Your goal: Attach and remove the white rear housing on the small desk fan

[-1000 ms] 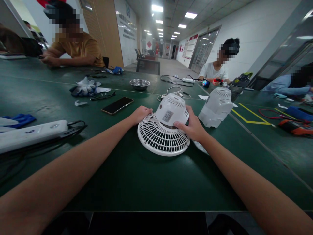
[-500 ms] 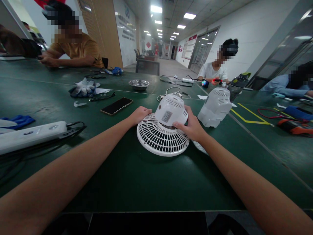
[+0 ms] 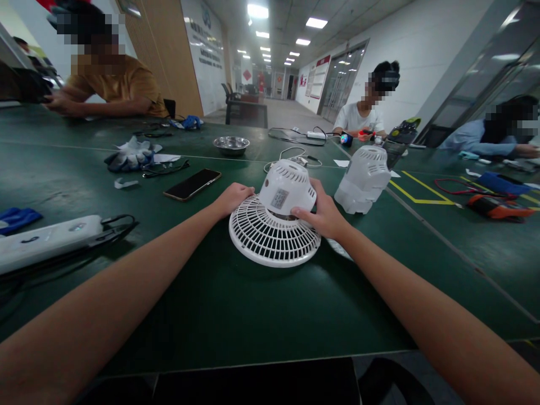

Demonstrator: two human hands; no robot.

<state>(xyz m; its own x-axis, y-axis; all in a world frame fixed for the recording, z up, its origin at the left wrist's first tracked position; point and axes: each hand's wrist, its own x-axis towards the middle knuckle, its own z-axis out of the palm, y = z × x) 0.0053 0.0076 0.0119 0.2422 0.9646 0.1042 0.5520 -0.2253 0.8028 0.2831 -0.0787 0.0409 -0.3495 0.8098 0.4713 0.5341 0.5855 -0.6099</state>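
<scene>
A white fan grille (image 3: 274, 242) lies on the green table in front of me, ribs facing up. Over its middle sits a white motor housing (image 3: 288, 188) with vent slots and a label, slightly tilted. My right hand (image 3: 323, 211) is closed around the right side of the housing, thumb toward me. At the grille's far left rim is my left hand (image 3: 235, 198), its fingers curled on the edge and partly hidden. Just to the right stands another white plastic part (image 3: 363, 180), vented at the top. A pale flat piece (image 3: 338, 248) shows partly beneath my right wrist.
A phone (image 3: 193, 184), a metal bowl (image 3: 231, 145) and gloves (image 3: 130, 154) lie beyond my left arm. A white power strip (image 3: 50, 242) is at far left. An orange-and-black meter (image 3: 500, 207) lies right. Several people sit around the table.
The whole view has shifted slightly, so things appear a little further left. Both hands keep their places on the grille and the housing.
</scene>
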